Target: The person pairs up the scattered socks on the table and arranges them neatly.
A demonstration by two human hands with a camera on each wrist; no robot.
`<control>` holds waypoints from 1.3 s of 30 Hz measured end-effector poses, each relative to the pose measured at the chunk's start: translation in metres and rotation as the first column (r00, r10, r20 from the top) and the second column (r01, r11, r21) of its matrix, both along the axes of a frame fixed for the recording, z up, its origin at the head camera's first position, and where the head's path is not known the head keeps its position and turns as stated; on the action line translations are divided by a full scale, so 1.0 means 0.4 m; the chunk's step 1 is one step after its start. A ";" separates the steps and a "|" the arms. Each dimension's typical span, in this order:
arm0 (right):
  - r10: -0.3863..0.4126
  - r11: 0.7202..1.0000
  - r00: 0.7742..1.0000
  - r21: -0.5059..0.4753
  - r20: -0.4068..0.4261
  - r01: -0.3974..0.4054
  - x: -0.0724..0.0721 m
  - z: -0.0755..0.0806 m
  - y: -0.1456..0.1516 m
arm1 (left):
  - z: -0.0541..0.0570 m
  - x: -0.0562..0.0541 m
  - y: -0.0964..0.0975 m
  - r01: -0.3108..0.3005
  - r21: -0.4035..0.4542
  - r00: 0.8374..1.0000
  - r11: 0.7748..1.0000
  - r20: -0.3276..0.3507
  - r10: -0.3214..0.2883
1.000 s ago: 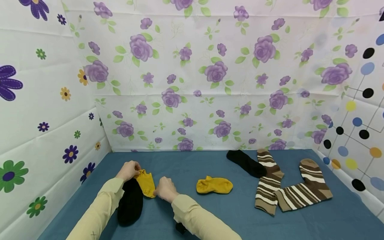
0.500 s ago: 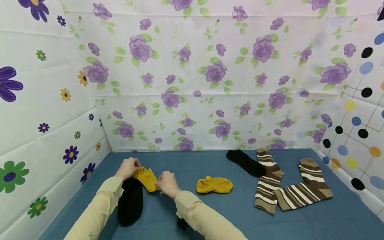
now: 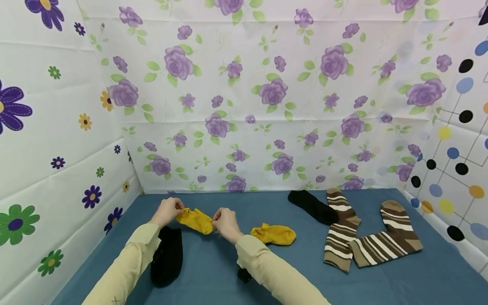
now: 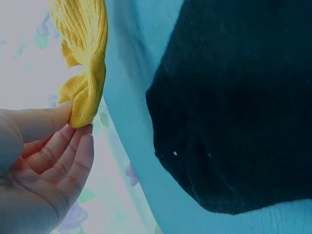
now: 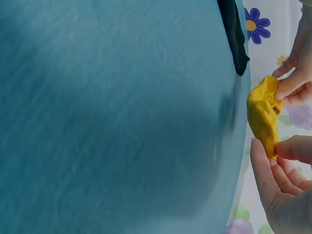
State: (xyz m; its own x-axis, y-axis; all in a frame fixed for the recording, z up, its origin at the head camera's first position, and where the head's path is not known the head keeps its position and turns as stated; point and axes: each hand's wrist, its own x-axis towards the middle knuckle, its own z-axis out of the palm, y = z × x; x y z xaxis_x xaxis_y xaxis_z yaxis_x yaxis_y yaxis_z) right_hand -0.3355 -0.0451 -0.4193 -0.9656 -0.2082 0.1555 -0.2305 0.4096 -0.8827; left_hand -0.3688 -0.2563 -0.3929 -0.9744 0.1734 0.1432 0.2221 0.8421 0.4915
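1. Here's the left hand (image 3: 167,212), fingers (image 4: 80,163) closed to a pinch, thumb pressing one end of the yellow sock (image 3: 196,221), the remaining fingers loosely bent beneath it

2. And the right hand (image 3: 228,225) matches it: thumb and fingers (image 5: 263,178) nearly together, nipping the sock's other end, no wider apart than the fabric

3. So that yellow sock sits right between both sets of fingers, spanning them, sloping down toward the right ones in the head view

4. Just nearer the wearer than the left fingers, there's a black sock (image 3: 169,260) lying on the blue worktop (image 3: 206,271), its edge partly covered by the left sleeve (image 3: 126,258)

5. Over to the right of the right fingers, quite near, a second yellow sock (image 3: 274,235) lies flat, the right sleeve (image 3: 278,271) just beside it

6. Well apart, farther right of those fingers, another black sock (image 3: 310,206) lies with one end over a striped sock (image 3: 337,243), and a bent striped sock (image 3: 389,243) meets that one
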 end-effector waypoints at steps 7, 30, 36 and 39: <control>-0.021 0.999 1.000 0.027 -0.020 0.022 -0.014 0.009 0.034 | 0.005 0.012 0.025 -0.012 0.053 1.000 0.999 -0.011 0.013; -0.039 0.999 0.998 0.027 -0.044 0.040 -0.033 0.007 0.142 | 0.002 0.047 0.098 0.033 0.219 0.999 0.975 -0.043 -0.024; -0.060 0.998 0.997 0.034 -0.047 0.062 -0.036 0.010 0.162 | 0.000 0.052 0.120 0.048 0.265 0.999 0.963 -0.032 -0.041; -0.067 0.997 0.997 0.033 -0.041 0.069 -0.039 0.013 0.174 | 0.003 0.057 0.131 0.050 0.291 0.999 0.955 -0.028 -0.044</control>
